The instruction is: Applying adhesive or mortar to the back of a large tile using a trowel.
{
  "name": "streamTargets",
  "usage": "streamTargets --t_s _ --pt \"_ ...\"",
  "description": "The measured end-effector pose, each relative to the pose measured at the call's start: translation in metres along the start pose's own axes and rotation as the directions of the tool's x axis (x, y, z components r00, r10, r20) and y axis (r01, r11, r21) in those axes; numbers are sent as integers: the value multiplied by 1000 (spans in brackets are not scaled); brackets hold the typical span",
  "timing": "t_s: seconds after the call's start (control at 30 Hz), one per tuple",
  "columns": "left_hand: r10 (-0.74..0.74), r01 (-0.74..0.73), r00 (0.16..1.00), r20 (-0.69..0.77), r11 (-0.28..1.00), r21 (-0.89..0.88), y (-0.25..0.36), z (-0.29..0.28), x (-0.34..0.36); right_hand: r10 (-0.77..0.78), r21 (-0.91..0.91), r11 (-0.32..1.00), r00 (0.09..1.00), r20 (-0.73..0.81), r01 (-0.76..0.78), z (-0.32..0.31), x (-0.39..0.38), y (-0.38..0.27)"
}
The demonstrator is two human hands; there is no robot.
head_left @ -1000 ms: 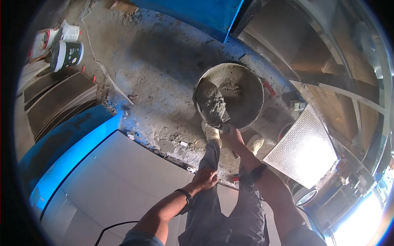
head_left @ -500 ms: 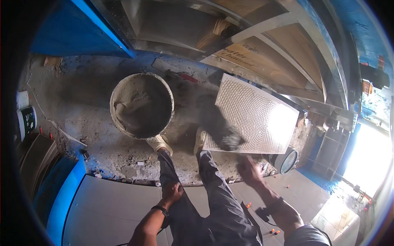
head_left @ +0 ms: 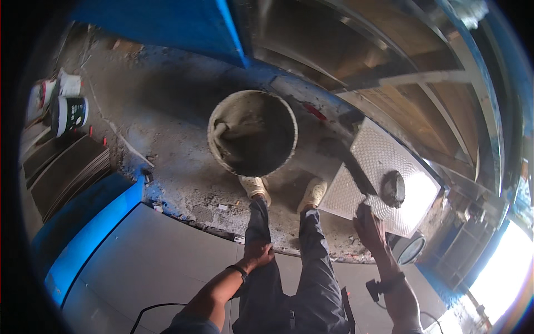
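Observation:
A round bucket (head_left: 252,133) with grey mortar sits on the dusty floor beyond my feet. On the right lies a white tile (head_left: 415,211), textured side up, with a lump of dark mortar (head_left: 392,188) on it. My right hand (head_left: 369,225) is closed on a trowel (head_left: 355,177) whose dark, blurred blade reaches over the tile, left of the lump. My left hand (head_left: 258,253) rests on my left trouser leg, fingers curled against the cloth.
White tubs (head_left: 72,116) and stacked brown tiles (head_left: 61,178) stand left, beside a blue ledge (head_left: 111,222). A blue panel (head_left: 167,25) and metal framework (head_left: 411,78) border the far side. Large grey tiles (head_left: 139,261) lie underfoot; a bright opening (head_left: 506,261) is at the right.
My right hand and trowel have moved right from the bucket to the white tile, where a dark mortar lump now sits. My left hand stays on my leg; the view has shifted.

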State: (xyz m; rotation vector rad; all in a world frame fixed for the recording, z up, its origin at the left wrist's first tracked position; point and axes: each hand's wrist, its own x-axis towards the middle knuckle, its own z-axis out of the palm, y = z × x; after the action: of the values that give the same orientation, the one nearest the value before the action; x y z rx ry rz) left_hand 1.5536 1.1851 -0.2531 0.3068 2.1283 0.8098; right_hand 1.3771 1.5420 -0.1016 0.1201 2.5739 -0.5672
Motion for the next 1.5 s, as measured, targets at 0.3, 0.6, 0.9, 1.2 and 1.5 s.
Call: streamTargets --t_s 0.3,0.6,0.9,1.2,1.5 --pt "-100 92 994 -40 982 -167 -25 -63 0 136 184 953 883 449 -240 95 165 -104" --pt "-135 88 986 -99 923 -375 -56 -96 -2 -220 -477 792 908 357 380 124 274 -140" --pt "-187 117 971 -150 916 -385 -63 -144 12 -219 -251 900 866 450 358 196 299 -174" --pt "-52 16 984 -172 979 -205 -66 -109 12 -9 247 963 905 425 -106 226 240 -190" --pt "-70 59 993 -92 991 -116 -46 -82 13 -218 467 882 934 283 64 215 190 -166"
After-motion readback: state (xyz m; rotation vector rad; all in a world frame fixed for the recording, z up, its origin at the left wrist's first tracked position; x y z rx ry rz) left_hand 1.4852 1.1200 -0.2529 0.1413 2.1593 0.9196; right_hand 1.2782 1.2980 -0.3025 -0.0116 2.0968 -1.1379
